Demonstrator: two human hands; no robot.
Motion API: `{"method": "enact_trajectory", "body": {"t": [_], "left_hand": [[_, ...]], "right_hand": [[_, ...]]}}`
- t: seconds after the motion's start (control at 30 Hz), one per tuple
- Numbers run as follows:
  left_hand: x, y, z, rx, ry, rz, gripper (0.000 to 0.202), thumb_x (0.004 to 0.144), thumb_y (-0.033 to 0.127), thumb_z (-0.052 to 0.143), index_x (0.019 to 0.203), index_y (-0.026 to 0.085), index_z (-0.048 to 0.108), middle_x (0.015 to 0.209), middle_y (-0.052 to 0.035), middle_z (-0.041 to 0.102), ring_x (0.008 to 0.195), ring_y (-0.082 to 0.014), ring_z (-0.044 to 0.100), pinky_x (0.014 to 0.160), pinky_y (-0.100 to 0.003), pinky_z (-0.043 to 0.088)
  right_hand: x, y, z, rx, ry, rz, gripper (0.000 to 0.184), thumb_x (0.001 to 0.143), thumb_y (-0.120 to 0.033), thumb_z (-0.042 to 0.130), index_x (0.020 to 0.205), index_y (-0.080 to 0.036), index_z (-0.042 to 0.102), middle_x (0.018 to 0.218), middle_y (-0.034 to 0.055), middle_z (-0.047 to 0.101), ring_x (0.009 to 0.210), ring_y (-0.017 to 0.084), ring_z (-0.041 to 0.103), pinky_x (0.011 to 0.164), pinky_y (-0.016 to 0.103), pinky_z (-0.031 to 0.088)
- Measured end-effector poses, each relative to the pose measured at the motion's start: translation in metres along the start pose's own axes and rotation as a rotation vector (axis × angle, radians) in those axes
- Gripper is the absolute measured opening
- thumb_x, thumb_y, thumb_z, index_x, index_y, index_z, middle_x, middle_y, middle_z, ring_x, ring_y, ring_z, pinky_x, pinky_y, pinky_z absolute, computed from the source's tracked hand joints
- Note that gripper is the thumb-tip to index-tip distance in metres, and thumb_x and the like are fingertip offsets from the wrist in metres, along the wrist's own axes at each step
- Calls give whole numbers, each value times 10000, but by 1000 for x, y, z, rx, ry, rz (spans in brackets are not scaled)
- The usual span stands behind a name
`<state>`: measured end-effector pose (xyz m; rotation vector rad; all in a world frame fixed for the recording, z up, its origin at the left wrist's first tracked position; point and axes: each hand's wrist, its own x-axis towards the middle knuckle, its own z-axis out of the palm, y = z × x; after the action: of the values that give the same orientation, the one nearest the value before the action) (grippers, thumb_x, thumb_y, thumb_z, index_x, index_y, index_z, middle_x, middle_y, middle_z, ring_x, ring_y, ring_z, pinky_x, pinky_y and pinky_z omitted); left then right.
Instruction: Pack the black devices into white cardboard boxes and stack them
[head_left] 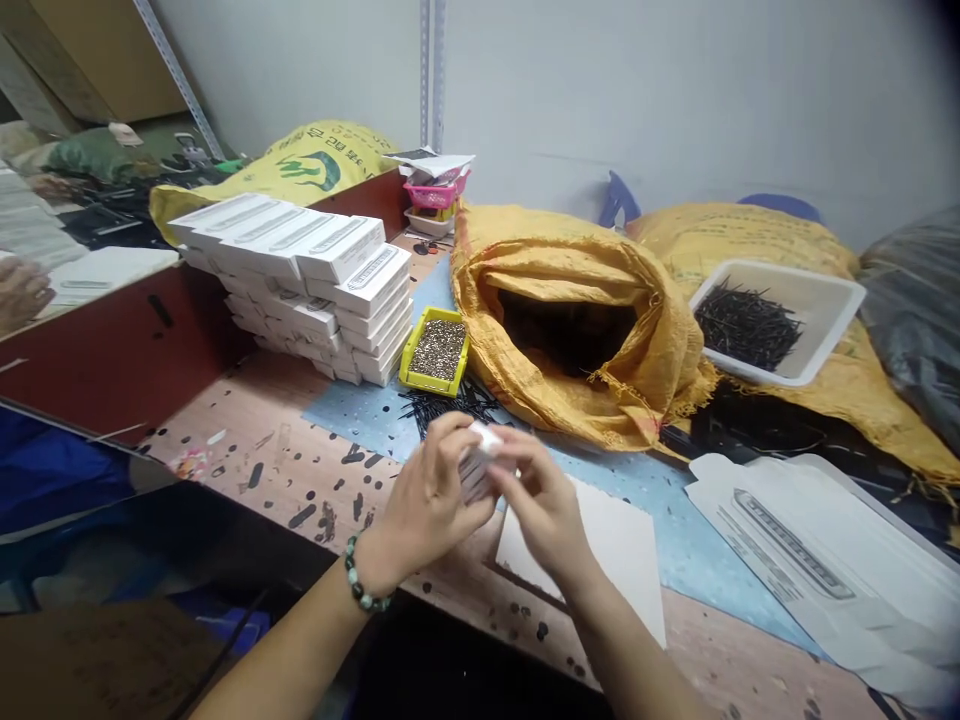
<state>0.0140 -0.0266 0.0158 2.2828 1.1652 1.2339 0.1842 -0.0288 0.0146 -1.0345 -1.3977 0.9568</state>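
Above the table's front edge, my left hand (431,500) is wrapped round a small white box (478,465), slightly blurred and mostly covered by fingers. The fingers of my right hand (544,505) pinch the box's upper right end. A blank white board (619,545) lies on the table below my right hand. Just beyond my hands are loose thin black strips (442,405) and a yellow bin (435,350) full of small metal pieces. To the right lie flat, unfolded white cartons (795,540) with a printed outline.
Stacked white boxes (322,270) stand at the left beside a red-brown divider (202,350). An open orange woven sack (570,330) leans behind my hands. A white tub (817,320) of black pieces rests on another sack. Another person's hand (22,290) shows at far left.
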Motion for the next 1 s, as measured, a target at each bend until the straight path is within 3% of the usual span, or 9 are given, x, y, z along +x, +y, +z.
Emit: {"method": "enact_trajectory", "body": {"t": [0.13, 0.3, 0.37, 0.5, 0.57, 0.73, 0.87, 0.93, 1.0], "left_hand": [[1, -4, -22, -180, 207, -151, 1036, 640, 490, 781, 1415, 284, 125, 1465, -146, 259, 1341, -334, 322, 1101, -546, 339], [-19, -30, -34, -582, 448, -235, 609, 720, 555, 680, 1185, 259, 420, 1155, -69, 548, 1104, -248, 555, 1034, -477, 433], [-33, -42, -41, -644, 396, -349, 559, 680, 589, 689, 1060, 234, 485, 948, -31, 569, 932, -216, 596, 945, -435, 494], [-54, -49, -46, -460, -37, -798, 556, 668, 540, 708, 1051, 200, 490, 875, -48, 617, 787, -219, 619, 727, -365, 527], [-55, -46, -42, -175, -177, -845, 549, 664, 495, 719, 1082, 222, 490, 936, -56, 641, 839, -252, 623, 736, -386, 512], [-45, -42, -19, 288, -199, -493, 420, 726, 368, 682, 1091, 221, 538, 1005, -92, 675, 943, -303, 618, 977, -538, 385], [-35, -34, -4, 375, -104, -305, 391, 781, 326, 636, 1141, 211, 537, 998, -86, 691, 900, -273, 639, 1115, -581, 166], [-31, -29, -1, 392, -73, -276, 372, 783, 324, 638, 1127, 215, 545, 963, -74, 692, 874, -265, 639, 1126, -580, 130], [-28, -29, -4, 379, -38, -294, 377, 777, 349, 649, 1114, 218, 541, 953, -71, 687, 874, -265, 636, 1124, -579, 144]], "right_hand": [[33, 8, 10, 294, 294, 167, 247, 849, -410, 586, 1015, -251, 498, 1051, 48, 624, 887, 187, 642, 692, 351, 586], [30, 14, 37, -177, -308, 104, 211, 932, -293, 422, 1104, -228, 524, 1133, 79, 630, 1027, 227, 608, 850, 440, 536], [25, 27, 34, -615, -459, -65, 362, 864, -105, 447, 1204, -205, 523, 1254, 106, 582, 1225, 286, 480, 1016, 561, 381], [28, 53, 9, -1081, -593, -229, 562, 751, 65, 419, 1253, -166, 522, 1191, 151, 603, 1199, 316, 491, 1024, 640, 289], [32, 52, -3, -1005, -484, -254, 409, 775, -10, 486, 1147, -160, 566, 1054, 138, 632, 1036, 285, 574, 961, 560, 399], [42, 22, -5, -296, 281, -64, 345, 818, -365, 614, 1067, -221, 423, 1020, 85, 600, 864, 220, 619, 781, 393, 518], [41, 14, 25, -136, 430, 33, 587, 725, -433, 716, 1132, -232, 344, 966, 57, 582, 844, 208, 608, 792, 377, 507], [36, 13, 36, -260, 471, 16, 509, 765, -444, 682, 1121, -223, 393, 975, 60, 560, 884, 213, 586, 820, 381, 489], [27, 11, 37, -378, 295, -77, 322, 874, -430, 553, 1102, -221, 466, 1084, 84, 546, 1015, 226, 555, 895, 395, 458]]}}
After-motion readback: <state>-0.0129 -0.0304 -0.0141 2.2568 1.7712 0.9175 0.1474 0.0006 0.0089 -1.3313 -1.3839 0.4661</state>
